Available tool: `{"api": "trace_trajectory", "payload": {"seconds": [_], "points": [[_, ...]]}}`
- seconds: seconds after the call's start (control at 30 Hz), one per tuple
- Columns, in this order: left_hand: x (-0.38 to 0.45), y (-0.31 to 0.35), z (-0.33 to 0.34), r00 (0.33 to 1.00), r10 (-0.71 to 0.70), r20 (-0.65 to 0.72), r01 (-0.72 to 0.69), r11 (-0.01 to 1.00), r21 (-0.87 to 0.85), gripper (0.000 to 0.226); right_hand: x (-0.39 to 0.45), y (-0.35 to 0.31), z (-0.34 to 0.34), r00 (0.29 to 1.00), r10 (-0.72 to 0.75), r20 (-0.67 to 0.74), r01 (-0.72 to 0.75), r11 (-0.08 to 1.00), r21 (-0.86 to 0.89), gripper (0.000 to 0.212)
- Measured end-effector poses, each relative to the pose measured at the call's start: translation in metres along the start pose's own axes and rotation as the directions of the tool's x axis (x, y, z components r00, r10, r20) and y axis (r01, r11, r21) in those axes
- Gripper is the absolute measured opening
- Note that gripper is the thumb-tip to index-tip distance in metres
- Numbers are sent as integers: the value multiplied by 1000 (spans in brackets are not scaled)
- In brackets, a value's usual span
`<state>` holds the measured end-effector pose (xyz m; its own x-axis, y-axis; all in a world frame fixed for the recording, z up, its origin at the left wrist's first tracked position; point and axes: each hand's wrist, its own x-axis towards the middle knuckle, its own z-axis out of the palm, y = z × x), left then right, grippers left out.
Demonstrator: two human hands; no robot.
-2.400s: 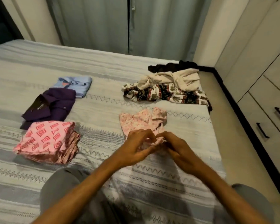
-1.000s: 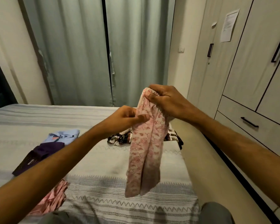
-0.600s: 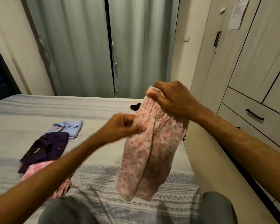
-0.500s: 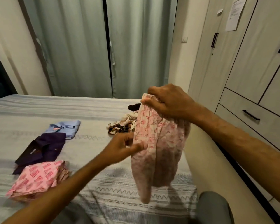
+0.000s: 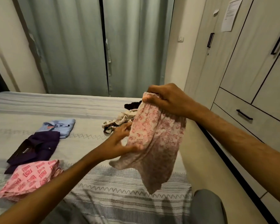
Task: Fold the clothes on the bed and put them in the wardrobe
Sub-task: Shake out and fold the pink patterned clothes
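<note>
A pink floral garment (image 5: 153,146) hangs in the air above the striped bed (image 5: 90,109). My right hand (image 5: 166,99) grips its gathered waistband at the top. My left hand (image 5: 120,143) is lower down and holds the garment's left side, its fingertips partly hidden by the cloth. Behind the garment lies a loose heap of unfolded clothes (image 5: 120,120): cream, patterned and dark pieces. The wardrobe (image 5: 249,65) stands on the right with its doors shut.
Three folded pieces lie in a row on the left of the bed: a light blue shirt (image 5: 58,126), a dark purple shirt (image 5: 37,146) and a pink patterned garment (image 5: 29,178). Grey curtains (image 5: 95,46) hang behind. A narrow floor strip (image 5: 208,167) separates bed and wardrobe.
My left hand has slid down the garment from beside the waistband to its lower left side, drawing it out to the left. My right hand still holds the top.
</note>
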<state>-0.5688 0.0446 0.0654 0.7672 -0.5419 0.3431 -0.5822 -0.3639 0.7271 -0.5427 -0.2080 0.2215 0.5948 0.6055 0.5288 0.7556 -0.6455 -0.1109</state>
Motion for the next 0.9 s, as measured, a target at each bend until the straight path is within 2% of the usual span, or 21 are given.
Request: {"api": "trace_trajectory", "payload": {"seconds": [0.07,0.13,0.27,0.33,0.43,0.53,0.63,0.67,0.73,0.77,0.83,0.9], "points": [[12,25,7,992,-45,-116,19,976,-219,34,5,-11,3,998,-62,8,61,997,45,44],[23,49,8,979,-149,-140,76,902,-424,22,9,-21,6,995,-98,19,95,989,113,43],[29,55,-3,972,-225,-67,153,825,-543,31,7,-24,3,995,-100,19,97,988,123,35],[25,52,-8,972,-207,-107,128,859,-496,31,2,-19,3,996,-83,20,81,992,95,32],[19,41,-13,982,-105,-155,45,936,-350,25,-3,-12,3,999,-34,-26,35,997,64,39],[11,23,-6,999,-32,-39,22,972,-234,23,-4,-11,1,992,8,-122,0,998,70,37],[0,11,14,999,9,46,2,972,-234,17,-3,-13,-1,995,-8,-99,17,996,85,30],[-3,10,20,1000,13,17,-8,969,-247,22,-4,-14,-1,997,-20,-74,26,996,84,28],[-3,5,24,989,19,-146,-38,991,-125,13,-6,-13,-1,998,-26,-60,30,997,64,32],[-2,3,21,965,57,-256,-57,998,9,11,-7,-11,-1,997,-19,-74,22,999,42,38],[1,-2,12,891,168,-422,-68,968,243,23,-10,-7,-2,993,10,-119,-11,1000,-1,46],[6,-2,-3,844,221,-489,-73,950,303,30,-14,-3,-1,984,38,-171,-43,999,-27,47]]}}
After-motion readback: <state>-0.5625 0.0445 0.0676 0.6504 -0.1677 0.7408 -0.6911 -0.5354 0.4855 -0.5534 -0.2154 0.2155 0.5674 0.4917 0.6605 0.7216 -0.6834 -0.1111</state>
